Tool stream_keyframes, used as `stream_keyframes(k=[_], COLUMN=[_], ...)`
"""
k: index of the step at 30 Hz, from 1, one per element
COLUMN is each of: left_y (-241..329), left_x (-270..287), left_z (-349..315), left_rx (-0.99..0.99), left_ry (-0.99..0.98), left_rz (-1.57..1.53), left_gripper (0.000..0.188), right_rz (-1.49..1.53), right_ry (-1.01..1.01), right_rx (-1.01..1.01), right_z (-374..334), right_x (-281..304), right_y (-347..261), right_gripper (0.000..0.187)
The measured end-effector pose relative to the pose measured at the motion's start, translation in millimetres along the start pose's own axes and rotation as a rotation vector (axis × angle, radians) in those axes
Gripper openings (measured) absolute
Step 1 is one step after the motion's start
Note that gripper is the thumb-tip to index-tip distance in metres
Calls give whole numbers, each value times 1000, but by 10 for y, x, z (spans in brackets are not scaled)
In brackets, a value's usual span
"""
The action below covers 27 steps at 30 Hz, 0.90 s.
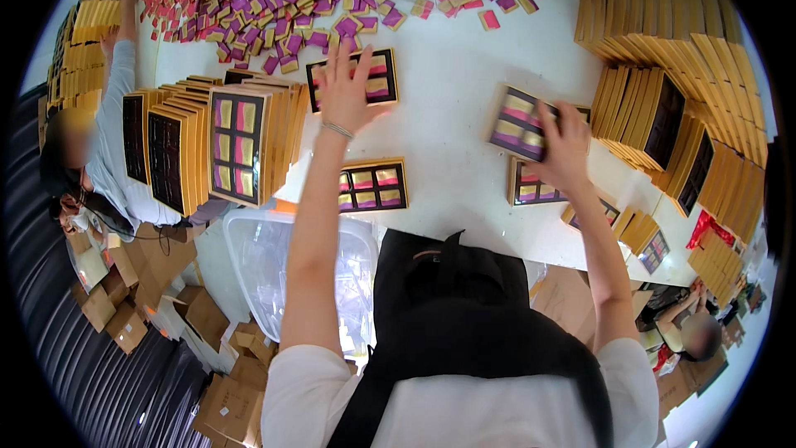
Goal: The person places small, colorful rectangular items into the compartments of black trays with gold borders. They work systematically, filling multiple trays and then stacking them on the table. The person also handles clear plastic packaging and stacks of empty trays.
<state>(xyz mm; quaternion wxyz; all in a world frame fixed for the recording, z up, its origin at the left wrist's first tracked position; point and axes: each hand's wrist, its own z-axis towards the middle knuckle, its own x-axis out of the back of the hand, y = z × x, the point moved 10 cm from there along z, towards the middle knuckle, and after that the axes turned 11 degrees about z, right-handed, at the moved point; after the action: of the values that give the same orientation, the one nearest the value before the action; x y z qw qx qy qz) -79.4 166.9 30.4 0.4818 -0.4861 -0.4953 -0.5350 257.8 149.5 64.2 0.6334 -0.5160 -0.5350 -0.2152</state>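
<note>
My left hand (344,93) lies over a gold-edged chocolate box (380,81) on the white table, its fingers spread across the filled compartments. Whether the palm presses on the box cannot be told. Toward me sits another chocolate box (388,186) with gold, pink and purple wrapped pieces. On the right, my right hand (565,148) grips a filled chocolate box (516,123) by its right side, fingers closed round the edge. That box is tilted and partly covers another filled box (526,182) below it.
Loose wrapped pieces (274,12) cover the far side of the table (452,91). Boxes are stacked at left (236,145) and right (638,112). A clear plastic bin (257,265) stands below the near edge. One person (116,137) works at left, another (696,333) at lower right.
</note>
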Motion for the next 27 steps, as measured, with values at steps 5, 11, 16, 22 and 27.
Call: stream_keyframes(k=[5,11,16,22,27], left_y=[21,1097,1178,7,411], left_x=[-464,-525,-168,1007,219], left_z=[179,-45,69,287,103], left_rx=[-162,-302,-173,5,278], left_ry=[-467,-281,-319,260,-392], left_rz=[207,85,-165,-891,-1648], left_gripper=[116,101,112,85,39], right_rz=[-181,-22,-109,659,732], right_ry=[-123,106,40,-484,-435], right_rx=[-64,100,56,196,-44], right_z=[-212,1864,2763,1803,1079], right_x=[-48,-92,-486,-469,-222], right_y=[485,-647,-505,-756,-718], right_gripper=[117,116,110,94,99])
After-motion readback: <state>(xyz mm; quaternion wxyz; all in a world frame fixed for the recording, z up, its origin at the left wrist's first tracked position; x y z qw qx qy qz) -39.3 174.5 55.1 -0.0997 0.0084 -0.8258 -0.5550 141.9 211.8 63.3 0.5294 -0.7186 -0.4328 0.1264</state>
